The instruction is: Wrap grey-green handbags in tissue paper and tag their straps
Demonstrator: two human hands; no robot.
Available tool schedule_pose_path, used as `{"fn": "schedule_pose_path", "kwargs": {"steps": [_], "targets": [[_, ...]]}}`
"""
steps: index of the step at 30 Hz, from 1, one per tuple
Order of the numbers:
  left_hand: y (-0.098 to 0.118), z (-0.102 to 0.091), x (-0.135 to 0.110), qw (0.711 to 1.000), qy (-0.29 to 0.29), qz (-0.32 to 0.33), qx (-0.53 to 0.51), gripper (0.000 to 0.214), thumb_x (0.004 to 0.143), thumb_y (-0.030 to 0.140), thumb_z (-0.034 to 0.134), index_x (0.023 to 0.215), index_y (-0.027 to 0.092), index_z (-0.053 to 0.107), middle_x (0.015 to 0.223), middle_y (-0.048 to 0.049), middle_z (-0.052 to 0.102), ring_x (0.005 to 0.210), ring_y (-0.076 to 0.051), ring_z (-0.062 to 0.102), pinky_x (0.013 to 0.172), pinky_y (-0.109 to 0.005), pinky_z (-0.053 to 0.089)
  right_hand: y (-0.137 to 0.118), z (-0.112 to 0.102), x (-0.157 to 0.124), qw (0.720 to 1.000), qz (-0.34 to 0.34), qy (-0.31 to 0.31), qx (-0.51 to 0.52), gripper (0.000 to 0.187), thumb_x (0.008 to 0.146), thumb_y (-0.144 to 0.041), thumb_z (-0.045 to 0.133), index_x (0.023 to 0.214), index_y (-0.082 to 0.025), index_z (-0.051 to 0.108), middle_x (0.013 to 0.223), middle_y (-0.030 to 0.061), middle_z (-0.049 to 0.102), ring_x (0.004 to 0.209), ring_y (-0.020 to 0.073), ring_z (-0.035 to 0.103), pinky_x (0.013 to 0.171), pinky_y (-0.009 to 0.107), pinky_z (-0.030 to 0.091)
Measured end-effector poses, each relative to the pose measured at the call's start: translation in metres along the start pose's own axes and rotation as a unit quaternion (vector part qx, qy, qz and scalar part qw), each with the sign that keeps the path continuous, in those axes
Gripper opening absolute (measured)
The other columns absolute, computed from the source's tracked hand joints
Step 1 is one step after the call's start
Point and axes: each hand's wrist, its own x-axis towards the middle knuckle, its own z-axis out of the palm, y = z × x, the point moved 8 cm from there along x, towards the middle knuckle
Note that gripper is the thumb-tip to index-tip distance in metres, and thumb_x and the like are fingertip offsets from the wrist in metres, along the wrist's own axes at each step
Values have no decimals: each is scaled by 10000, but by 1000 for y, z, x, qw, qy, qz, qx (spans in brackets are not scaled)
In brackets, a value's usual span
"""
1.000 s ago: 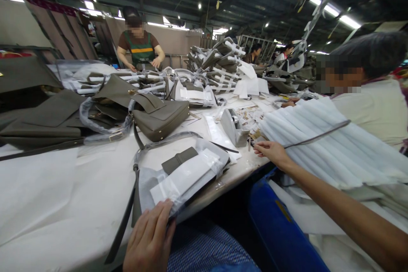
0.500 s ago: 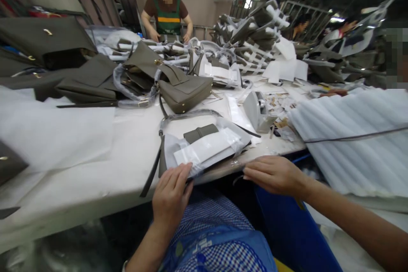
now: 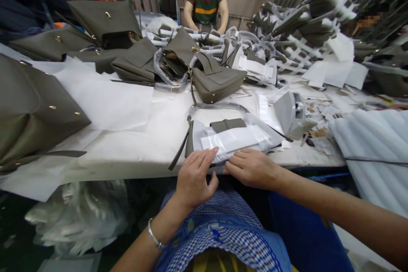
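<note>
Right hand (image 3: 253,168) has closed in on the packet (image 3: 236,139), now just beside the left hand (image 3: 196,174). Left fingers lie flat, slightly spread, on the wrapper's near edge. Right fingers rest together there; a pinch cannot be confirmed. Packet lies at the table's (image 3: 153,153) front edge, bag (image 3: 219,81) behind, tape dispenser (image 3: 291,112) right.

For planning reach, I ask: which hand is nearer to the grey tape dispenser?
Right. The right hand rests on the plastic-wrapped pouch, below and left of the grey tape dispenser; the left hand touches the same pouch's near edge, farther left.
</note>
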Motion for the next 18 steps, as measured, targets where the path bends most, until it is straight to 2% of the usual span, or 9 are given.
{"fn": "schedule_pose_path", "kwargs": {"steps": [7,12,18], "targets": [[-2,1,0,1000,6,-10,-8,603,860,286,639,1423,188,447,1302,-96,625,1198,-250,558,1082,-448,440,-1,-4,12,998,-9,12,-68,242,975,-247,518,760,-173,602,700,38,621,652,174,510,618,332,288],[-4,5,0,999,37,-5,27,536,923,336,614,1414,185,460,1251,-87,657,1162,-235,577,1063,-418,440,-4,-4,21,996,-9,-1,-88,191,936,-182,539,754,-165,595,690,37,623,639,174,521,597,321,287],[-6,10,-1,996,74,-1,53,473,954,342,583,1388,178,492,1188,-81,685,1114,-222,599,1036,-400,448,-5,0,36,990,2,-91,-104,124,888,-95,543,836,-130,650,745,76,678,662,190,591,572,307,343]]}}
